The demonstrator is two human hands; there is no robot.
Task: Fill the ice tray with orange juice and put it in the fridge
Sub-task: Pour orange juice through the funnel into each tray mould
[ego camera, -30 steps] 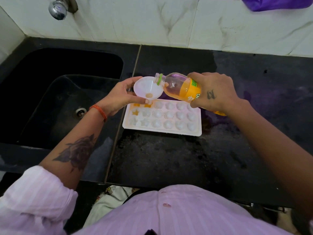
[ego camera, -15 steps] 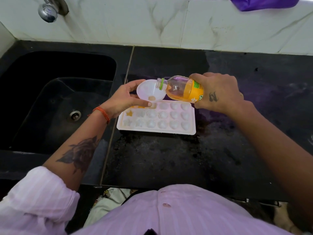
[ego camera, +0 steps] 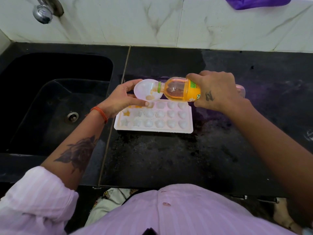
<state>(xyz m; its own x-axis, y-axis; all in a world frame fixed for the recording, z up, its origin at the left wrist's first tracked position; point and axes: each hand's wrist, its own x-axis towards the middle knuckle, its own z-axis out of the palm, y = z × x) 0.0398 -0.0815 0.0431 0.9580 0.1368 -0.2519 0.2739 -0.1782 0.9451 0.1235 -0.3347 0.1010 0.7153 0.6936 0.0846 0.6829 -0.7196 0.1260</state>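
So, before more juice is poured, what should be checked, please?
1. Funnel held by left hand over the tray: ok.
2. Bottle gripped by right hand, mouth at funnel rim: ok.
3. Funnel outlet exactly over one cell: cannot tell.
4. Tray flat on counter: ok.
5. Cells filled: not ok, only a star cell at the left end shows orange; most look empty.
6. Juice left in bottle: ok, some is visible.
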